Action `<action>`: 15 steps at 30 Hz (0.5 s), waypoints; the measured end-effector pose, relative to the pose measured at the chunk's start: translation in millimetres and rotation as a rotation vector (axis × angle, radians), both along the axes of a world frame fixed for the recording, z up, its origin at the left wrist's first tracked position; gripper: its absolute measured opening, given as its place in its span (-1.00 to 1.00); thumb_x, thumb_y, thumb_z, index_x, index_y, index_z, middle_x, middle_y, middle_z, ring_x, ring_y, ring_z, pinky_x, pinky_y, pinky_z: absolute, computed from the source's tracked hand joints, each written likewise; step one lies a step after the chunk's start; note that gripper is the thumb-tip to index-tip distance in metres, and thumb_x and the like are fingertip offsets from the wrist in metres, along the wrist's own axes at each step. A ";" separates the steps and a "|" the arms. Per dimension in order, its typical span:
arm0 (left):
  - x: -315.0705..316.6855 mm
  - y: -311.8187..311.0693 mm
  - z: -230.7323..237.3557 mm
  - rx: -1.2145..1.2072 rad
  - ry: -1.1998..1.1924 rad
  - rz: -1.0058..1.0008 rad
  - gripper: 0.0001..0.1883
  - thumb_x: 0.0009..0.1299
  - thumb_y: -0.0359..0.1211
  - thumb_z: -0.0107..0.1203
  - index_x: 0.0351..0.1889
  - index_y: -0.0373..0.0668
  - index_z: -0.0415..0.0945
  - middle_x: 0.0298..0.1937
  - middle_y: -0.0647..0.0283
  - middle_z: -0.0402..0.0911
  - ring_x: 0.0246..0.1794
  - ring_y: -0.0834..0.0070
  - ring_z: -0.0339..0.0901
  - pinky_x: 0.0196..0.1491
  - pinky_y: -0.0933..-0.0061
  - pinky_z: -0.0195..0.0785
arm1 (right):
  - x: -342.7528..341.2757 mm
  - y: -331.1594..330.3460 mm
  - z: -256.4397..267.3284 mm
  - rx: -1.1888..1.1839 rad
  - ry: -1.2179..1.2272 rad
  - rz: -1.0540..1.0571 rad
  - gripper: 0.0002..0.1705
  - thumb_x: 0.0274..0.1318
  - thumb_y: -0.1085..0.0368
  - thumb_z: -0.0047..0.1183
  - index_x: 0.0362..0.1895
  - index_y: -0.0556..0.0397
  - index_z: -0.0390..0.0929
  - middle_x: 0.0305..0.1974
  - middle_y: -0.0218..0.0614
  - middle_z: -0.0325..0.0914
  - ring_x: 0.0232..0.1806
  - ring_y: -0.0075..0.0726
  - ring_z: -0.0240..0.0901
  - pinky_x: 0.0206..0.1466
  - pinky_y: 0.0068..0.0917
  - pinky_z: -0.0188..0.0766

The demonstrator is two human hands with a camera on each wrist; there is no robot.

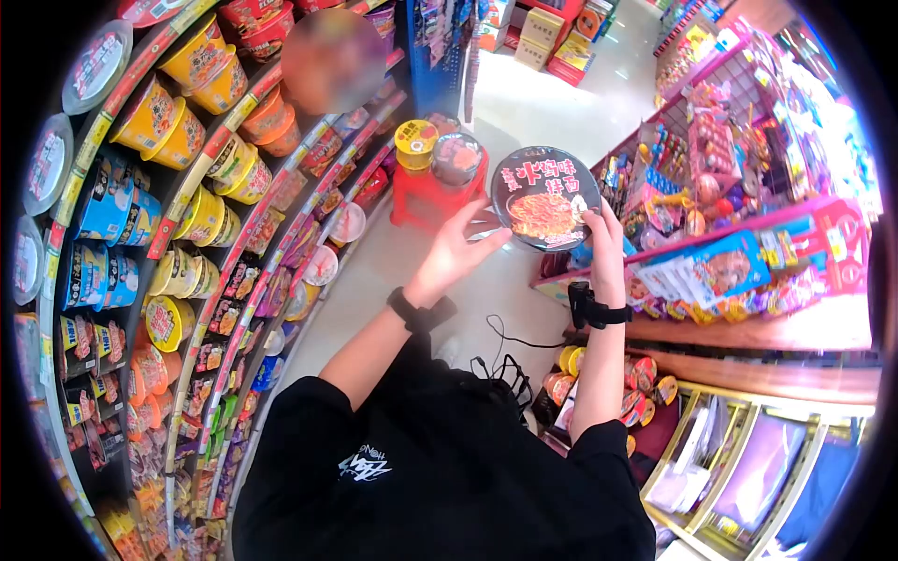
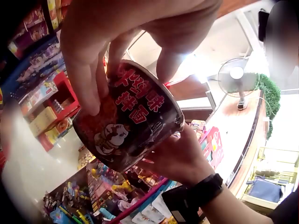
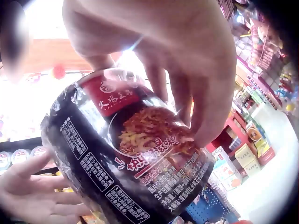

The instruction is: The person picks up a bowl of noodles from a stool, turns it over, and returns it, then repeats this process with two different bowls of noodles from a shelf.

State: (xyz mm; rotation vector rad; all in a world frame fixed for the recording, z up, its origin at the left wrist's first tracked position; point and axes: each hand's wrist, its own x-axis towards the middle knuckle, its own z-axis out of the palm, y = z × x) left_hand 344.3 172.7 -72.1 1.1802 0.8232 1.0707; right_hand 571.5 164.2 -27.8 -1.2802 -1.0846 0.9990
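Observation:
A black instant noodle bowl (image 1: 545, 198) with red and white lettering and a noodle picture on its lid is held up in front of the body. My right hand (image 1: 606, 248) grips its right side, thumb near the lid's edge and fingers around the wall in the right wrist view. At the bowl's left side is my left hand (image 1: 458, 248), thumb and fingers spread, fingertips right at the bowl. The right wrist view shows this left hand (image 3: 42, 191) with fairly straight fingers, tips partly hidden behind the bowl (image 3: 140, 140). Clear film wraps the bowl.
Shelves of noodle tubs (image 1: 201, 220) curve along the left. A red stool (image 1: 421, 199) ahead carries a yellow-lidded tub (image 1: 415, 143) and another round tub. On the right stand a pink-edged candy rack (image 1: 730, 220) and a yellow wire rack (image 1: 697, 458). Black cables (image 1: 505, 374) lie on the floor.

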 end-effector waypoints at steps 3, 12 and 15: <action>14.5 41.6 -13.3 -0.037 -0.027 0.005 -0.35 0.27 -0.33 0.25 0.26 -0.37 0.22 0.04 0.10 0.50 0.09 0.40 0.47 0.02 0.44 0.40 | 23.1 51.1 -9.7 -0.068 0.037 0.091 -0.60 0.19 0.35 -0.09 0.11 0.17 0.44 -0.27 -0.49 0.47 -0.27 -0.65 0.31 -0.16 -0.64 0.25; 31.1 172.6 -32.0 -0.284 -0.178 0.001 -0.48 0.32 -0.40 0.12 0.25 -0.20 0.27 0.15 0.22 0.44 0.11 0.51 0.39 0.11 0.47 0.27 | 53.4 218.7 -63.7 -0.098 0.032 0.145 -0.53 0.17 0.32 -0.05 0.19 0.10 0.41 -0.30 -0.55 0.47 -0.39 -0.72 0.31 -0.36 -0.76 0.22; 37.2 213.3 -47.8 -0.307 -0.220 -0.057 -0.48 0.32 -0.42 0.11 0.25 -0.22 0.27 0.19 0.19 0.42 0.22 0.43 0.34 0.22 0.39 0.21 | 48.0 261.9 -54.9 -0.172 0.131 0.118 -0.50 0.16 0.33 -0.09 0.21 0.14 0.37 -0.24 -0.46 0.53 -0.38 -0.67 0.40 -0.40 -0.69 0.31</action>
